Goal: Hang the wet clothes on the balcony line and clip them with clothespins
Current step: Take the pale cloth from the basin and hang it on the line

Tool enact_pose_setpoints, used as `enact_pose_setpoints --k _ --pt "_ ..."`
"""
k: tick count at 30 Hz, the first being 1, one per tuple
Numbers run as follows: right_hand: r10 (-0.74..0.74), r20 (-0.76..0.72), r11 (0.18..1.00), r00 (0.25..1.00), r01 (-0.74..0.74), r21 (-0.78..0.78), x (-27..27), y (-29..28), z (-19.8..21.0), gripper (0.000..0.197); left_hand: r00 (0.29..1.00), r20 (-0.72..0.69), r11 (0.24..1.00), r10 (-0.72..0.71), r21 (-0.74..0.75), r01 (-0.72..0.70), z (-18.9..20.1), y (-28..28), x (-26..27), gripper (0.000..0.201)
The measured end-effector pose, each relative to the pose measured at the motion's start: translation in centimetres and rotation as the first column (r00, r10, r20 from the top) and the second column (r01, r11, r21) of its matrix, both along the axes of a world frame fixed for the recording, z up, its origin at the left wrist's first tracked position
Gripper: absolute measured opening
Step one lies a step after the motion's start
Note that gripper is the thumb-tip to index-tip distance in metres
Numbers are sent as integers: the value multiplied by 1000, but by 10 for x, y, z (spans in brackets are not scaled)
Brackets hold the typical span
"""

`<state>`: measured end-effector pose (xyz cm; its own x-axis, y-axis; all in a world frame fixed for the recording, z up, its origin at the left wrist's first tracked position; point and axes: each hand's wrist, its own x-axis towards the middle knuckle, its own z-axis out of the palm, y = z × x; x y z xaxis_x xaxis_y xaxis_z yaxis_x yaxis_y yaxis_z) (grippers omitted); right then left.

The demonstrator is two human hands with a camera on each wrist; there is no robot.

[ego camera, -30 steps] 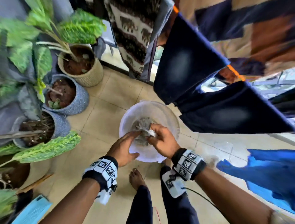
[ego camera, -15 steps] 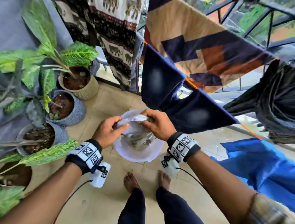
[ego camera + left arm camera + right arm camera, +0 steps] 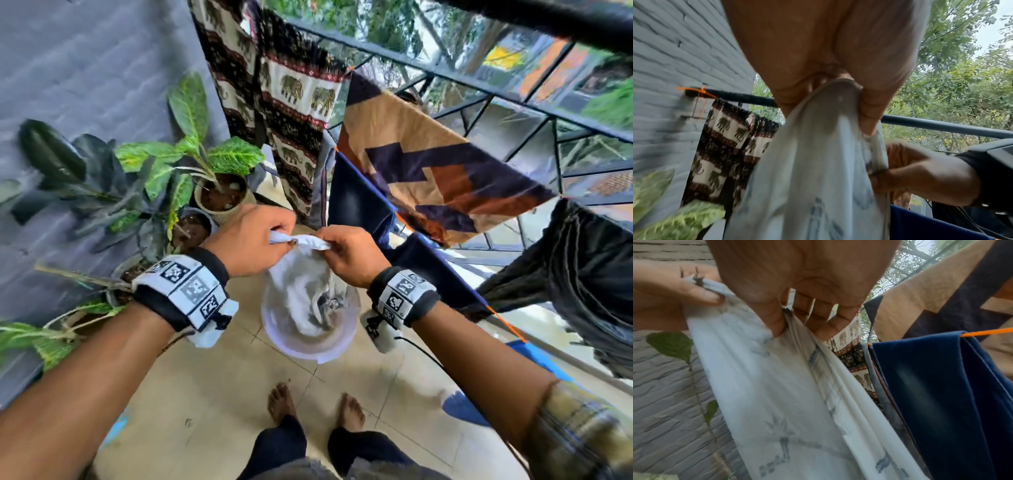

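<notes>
A wet white cloth with a grey print [image 3: 310, 274] [image 3: 813, 170] [image 3: 777, 394] hangs from both hands above the white basin [image 3: 339, 346] on the floor. My left hand [image 3: 274, 233] [image 3: 834, 100] pinches its top edge at one end. My right hand [image 3: 329, 245] [image 3: 789, 331] pinches the same edge a short way to the right. The orange line [image 3: 507, 322] [image 3: 986, 332] runs to the right of my hands with a dark blue garment [image 3: 356, 202] [image 3: 941, 394] and a tan, navy and brown cloth [image 3: 428, 164] draped on it. No clothespin shows.
Potted plants [image 3: 205, 161] crowd the floor at the left by the grey brick wall [image 3: 85, 68]. An elephant-print cloth [image 3: 291, 92] hangs on the black railing [image 3: 445, 75]. A black garment [image 3: 582, 267] hangs at the right. My bare feet [image 3: 281, 404] stand on beige tiles behind the basin.
Both hands have lifted the white cloth up out of the basin, from inside it to well above it, and its top edge is now stretched between them. My view has tilted upward.
</notes>
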<state>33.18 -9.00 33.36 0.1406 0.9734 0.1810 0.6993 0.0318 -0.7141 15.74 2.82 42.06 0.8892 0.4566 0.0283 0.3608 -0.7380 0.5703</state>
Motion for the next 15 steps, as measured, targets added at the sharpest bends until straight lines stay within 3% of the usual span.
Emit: enact_pose_setpoints --k 3,6,10,13,15 --pt "-2 123 1000 992 2 -1 -7 -2 15 18 1000 24 999 15 38 -16 23 -10 7 46" --pt "-69 128 997 989 72 -17 -11 -5 18 21 999 31 998 41 48 -43 41 -18 8 50" --pt "-94 201 981 975 125 -148 -9 -1 10 30 998 51 998 44 39 -46 62 -21 -3 51" --pt "-122 162 948 979 163 -274 -4 -3 -2 34 988 131 997 77 -3 -77 81 -24 -13 43" --pt "-220 91 903 971 238 -358 2 -8 -14 30 975 187 993 116 -37 -111 93 -25 -16 40"
